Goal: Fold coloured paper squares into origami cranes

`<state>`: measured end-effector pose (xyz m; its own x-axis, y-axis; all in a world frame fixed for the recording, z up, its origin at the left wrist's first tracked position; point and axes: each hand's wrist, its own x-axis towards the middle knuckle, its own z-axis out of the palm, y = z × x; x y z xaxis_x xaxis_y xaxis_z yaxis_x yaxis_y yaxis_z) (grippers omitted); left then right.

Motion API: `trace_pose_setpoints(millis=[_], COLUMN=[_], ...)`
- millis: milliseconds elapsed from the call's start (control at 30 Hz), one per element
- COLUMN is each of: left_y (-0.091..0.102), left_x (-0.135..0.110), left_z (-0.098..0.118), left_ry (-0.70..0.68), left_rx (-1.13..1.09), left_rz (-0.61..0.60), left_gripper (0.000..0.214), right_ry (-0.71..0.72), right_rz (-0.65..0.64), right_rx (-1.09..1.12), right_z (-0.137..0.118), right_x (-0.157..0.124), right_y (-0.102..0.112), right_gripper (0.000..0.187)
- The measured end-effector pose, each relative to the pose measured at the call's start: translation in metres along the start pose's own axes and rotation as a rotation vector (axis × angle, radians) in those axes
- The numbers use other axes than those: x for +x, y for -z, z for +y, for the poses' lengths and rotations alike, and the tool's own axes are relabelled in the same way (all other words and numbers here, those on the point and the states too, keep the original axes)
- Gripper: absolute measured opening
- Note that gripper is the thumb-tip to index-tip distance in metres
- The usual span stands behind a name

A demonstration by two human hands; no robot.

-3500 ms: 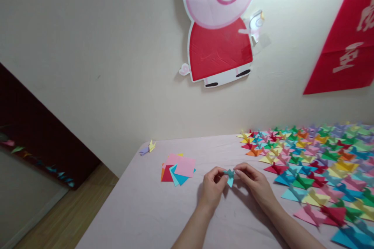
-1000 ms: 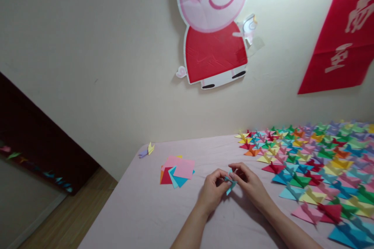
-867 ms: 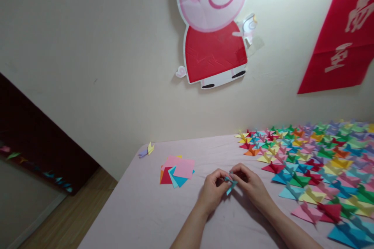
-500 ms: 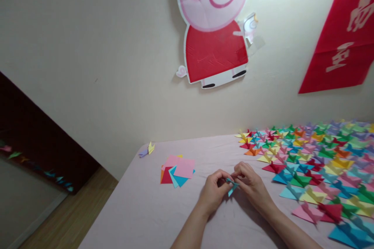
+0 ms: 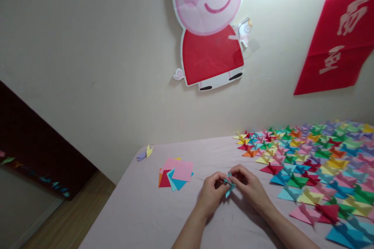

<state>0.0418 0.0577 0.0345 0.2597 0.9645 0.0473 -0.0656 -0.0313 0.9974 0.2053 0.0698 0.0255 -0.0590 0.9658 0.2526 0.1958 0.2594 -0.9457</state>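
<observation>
A small light-blue folded paper crane (image 5: 230,189) is held between my two hands above the pale pink sheet. My left hand (image 5: 212,191) pinches its left side between thumb and fingers. On the other side my right hand (image 5: 247,185) has thumb and forefinger closed on a narrow upright point of the paper. Fingertips hide part of the folds. To the left of my hands lies a loose fan of square paper sheets (image 5: 182,171) in pink, red, orange and blue.
Rows of many-coloured paper cranes (image 5: 309,179) cover the right side of the table (image 5: 140,210). Yellow and purple folded papers (image 5: 145,153) sit at the far left corner. Behind stands a wall with a pig cutout (image 5: 212,54) and a red banner (image 5: 336,42).
My right hand's fingers have shifted, and a point of the blue paper now stands up between them. The view has turned slightly. Both hands still grip the paper.
</observation>
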Motion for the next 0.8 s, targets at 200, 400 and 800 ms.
trace_pose_setpoints(millis=[200,400,800], left_y=[-0.0004,-0.0013,0.0020], left_x=[-0.0007,-0.0017,-0.0008], left_z=[0.0058,0.0057,0.0025], left_ry=[-0.016,0.002,-0.032], left_rx=[0.026,0.046,0.066], left_rz=[-0.013,-0.003,0.010], left_gripper=[0.026,0.024,0.012], right_ry=[0.108,0.077,-0.070], right_rz=[0.025,0.030,0.037], right_rx=[0.014,0.042,0.100], right_z=[-0.0056,-0.0071,-0.0046], right_x=[-0.0006,-0.0027,0.0000], right_y=[-0.0013,-0.0020,0.0003], right_gripper=[0.016,0.013,0.030])
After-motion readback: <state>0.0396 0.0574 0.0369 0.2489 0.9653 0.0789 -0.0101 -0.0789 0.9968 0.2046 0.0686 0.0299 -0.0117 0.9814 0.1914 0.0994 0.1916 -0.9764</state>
